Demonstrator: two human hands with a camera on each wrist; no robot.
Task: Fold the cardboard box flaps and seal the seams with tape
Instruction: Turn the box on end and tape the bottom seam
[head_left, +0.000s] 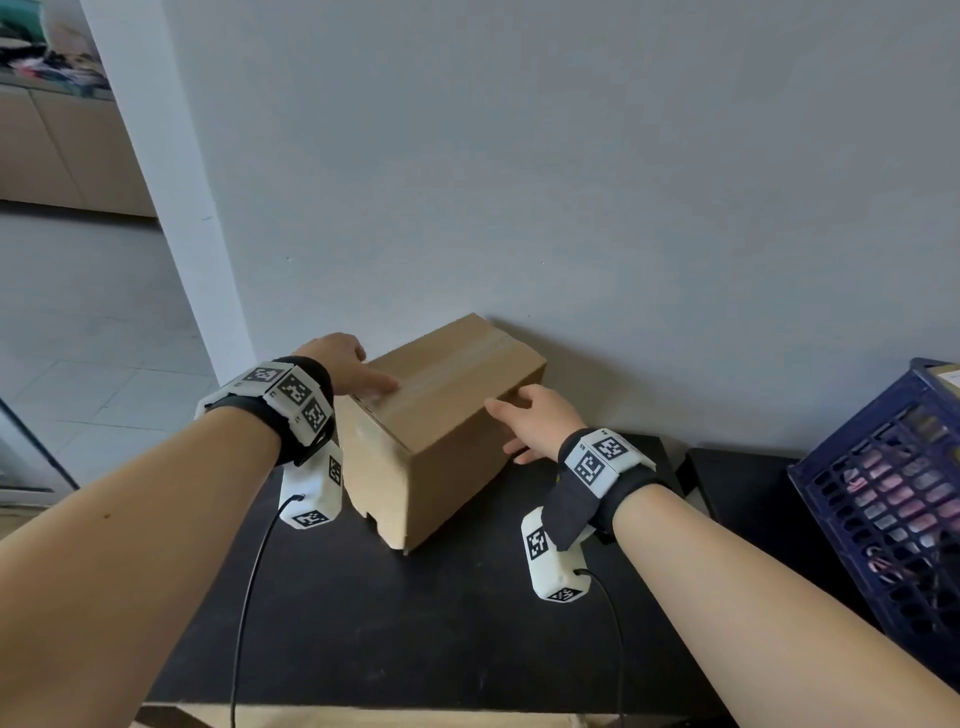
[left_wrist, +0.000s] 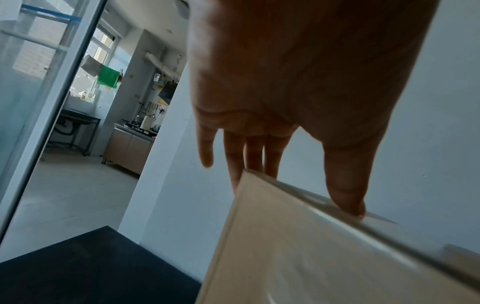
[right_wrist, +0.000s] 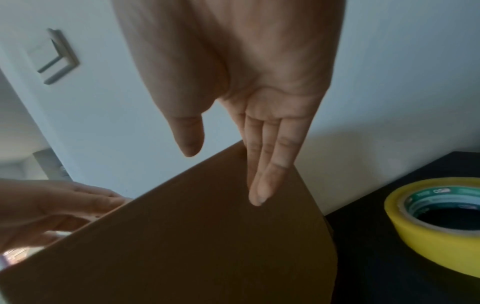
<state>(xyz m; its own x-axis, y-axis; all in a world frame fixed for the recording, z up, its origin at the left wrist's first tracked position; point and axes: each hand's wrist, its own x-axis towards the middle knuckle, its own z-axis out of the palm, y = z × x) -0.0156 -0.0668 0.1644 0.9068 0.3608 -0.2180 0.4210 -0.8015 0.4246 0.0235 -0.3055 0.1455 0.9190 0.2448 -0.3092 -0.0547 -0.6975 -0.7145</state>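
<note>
- Nearest the head camera are the two bare forearms, each with a marker-covered wrist camera strapped on; they reach forward to the cardboard box (head_left: 441, 415), which I use as the landmark for everything else.
- The box stands on the black table (head_left: 415, 623), close to the grey wall behind it, turned corner-on to the person. Its top flaps lie folded flat, and a strip of clear tape (head_left: 447, 371) runs along the top seam.
- The left hand (head_left: 345, 369) lies on the box's top left edge. Its fingers are straight and spread, and the thumb (left_wrist: 345, 185) presses on the glossy tape at the edge; it grasps nothing (this looks like smoothing the tape or steadying the box).
- The right hand (head_left: 532, 423) lies flat against the box's right side wall. Its fingers (right_wrist: 262, 179) are straight and together, the thumb held apart, nothing clasped. In my judgement it braces the box so that pressure from the left cannot slide it.
- A roll of tape (right_wrist: 441, 224) with a yellow tint lies flat on the table to the right of the box, within easy reach of the right hand.
- Farther right of the box stands a dark blue plastic crate (head_left: 883, 493).
- The top seam looks sealed; whether the underside is taped cannot be seen.
</note>
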